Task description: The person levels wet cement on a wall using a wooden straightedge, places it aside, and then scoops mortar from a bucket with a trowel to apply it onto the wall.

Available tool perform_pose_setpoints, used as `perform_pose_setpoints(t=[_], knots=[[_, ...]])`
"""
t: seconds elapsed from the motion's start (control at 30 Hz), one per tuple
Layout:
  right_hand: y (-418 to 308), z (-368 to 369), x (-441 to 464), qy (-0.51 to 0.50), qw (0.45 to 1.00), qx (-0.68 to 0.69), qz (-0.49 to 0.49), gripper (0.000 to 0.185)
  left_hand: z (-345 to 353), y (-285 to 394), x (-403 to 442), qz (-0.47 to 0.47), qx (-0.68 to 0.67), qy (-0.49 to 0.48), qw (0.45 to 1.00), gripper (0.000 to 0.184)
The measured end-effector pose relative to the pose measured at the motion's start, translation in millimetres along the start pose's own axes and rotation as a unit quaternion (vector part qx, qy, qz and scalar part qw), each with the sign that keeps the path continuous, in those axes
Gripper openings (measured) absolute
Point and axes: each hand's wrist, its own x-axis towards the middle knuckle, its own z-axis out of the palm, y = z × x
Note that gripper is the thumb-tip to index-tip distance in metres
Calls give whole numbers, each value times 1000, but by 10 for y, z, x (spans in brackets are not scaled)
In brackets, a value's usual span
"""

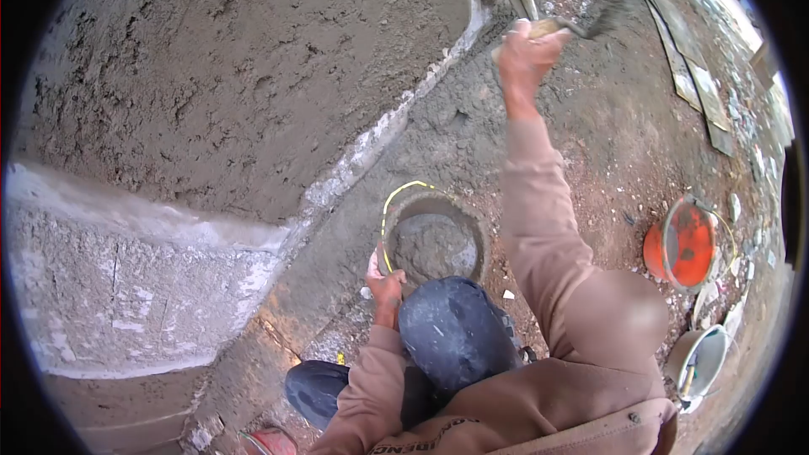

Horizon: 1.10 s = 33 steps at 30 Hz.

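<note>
Right hand [529, 57] gripping trowel [608, 17], left hand [387, 286] holding bucket [481, 240]

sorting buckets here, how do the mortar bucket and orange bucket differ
The mortar bucket looks grey; the orange bucket bright orange. The mortar bucket holds grey mortar; the orange bucket looks mostly bare inside. The left hand touches the mortar bucket; the orange bucket stands apart. Both have yellowish handles.

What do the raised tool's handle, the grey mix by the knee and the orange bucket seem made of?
Tool's handle: probably wood, from its tan colour; finish blurred.
Grey mix: likely wet mortar, rough, from its lumpy surface.
Orange bucket: probably smooth plastic, smeared grey, from its bright colour.
</note>
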Motion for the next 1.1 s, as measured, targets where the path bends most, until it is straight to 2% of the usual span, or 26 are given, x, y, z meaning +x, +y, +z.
perform_pose_setpoints(t=[0.07, 0.1, 0.13, 0.2, 0.27, 0.3, 0.33, 0.4, 0.47, 0.5, 0.57, 0.6, 0.73, 0.8, 0.93, 1.03, 1.1], knots=[[998, 438, 4, 65, 966, -198, -155, 31, -11, -8, 30, -1, -9, 0, 1000, 82], [1285, 367, -113, -160, 915, -323, -180, 31, -2, -17, 55, -14, -13, 5, 1000, 81], [1465, 231, -245, -377, 801, -427, -186, 32, -35, -30, 23, -32, -14, 11, 999, 81], [1305, -337, -893, -507, 755, -318, -268, 34, 14, 83, 0, -21, -15, 6, 1000, 80], [398, -1084, -1190, -646, 732, -216, 21, 35, 31, 47, -15, -16, -20, -6, 1000, 80], [203, -1447, -1245, -684, 690, -219, 84, 35, 33, 5, -70, -17, -18, -2, 1000, 79], [382, -1835, -1384, -716, 639, -236, 153, 36, 76, -10, -66, -11, -17, -1, 1000, 79], [316, -2331, -1528, -735, 548, -256, 307, 27, 195, 70, -173, 9, -25, -16, 1000, 78], [1019, -2690, -1950, -614, 537, -188, 547, 23, 349, 79, -293, 6, 0, -45, 999, 78], [1409, -2907, -2264, -532, 514, -150, 656, 22, 399, 90, -367, -1, 15, -60, 998, 78], [1909, -3091, -2845, -443, 494, -6, 748, 18, 552, 218, -488, 9, 87, -74, 993, 79], [1905, -3139, -2908, -430, 458, 62, 776, 16, 554, 176, -475, 25, 72, -72, 995, 79], [1347, -3280, -2606, -304, 332, 243, 859, 21, 362, 160, -375, 24, 6, -45, 999, 77], [899, -3008, -2159, -316, 294, 361, 827, 25, 368, 235, -187, 17, -39, -16, 999, 76], [393, -2519, -1416, -389, 500, 395, 666, 27, 172, 254, -95, -48, -7, 13, 999, 78], [-3, -2044, -878, -372, 714, 364, 469, 25, 140, 222, -40, -37, -10, 13, 999, 79], [0, -1580, -585, -323, 851, 302, 283, 22, 67, 163, -1, -46, -12, 1, 999, 79]])
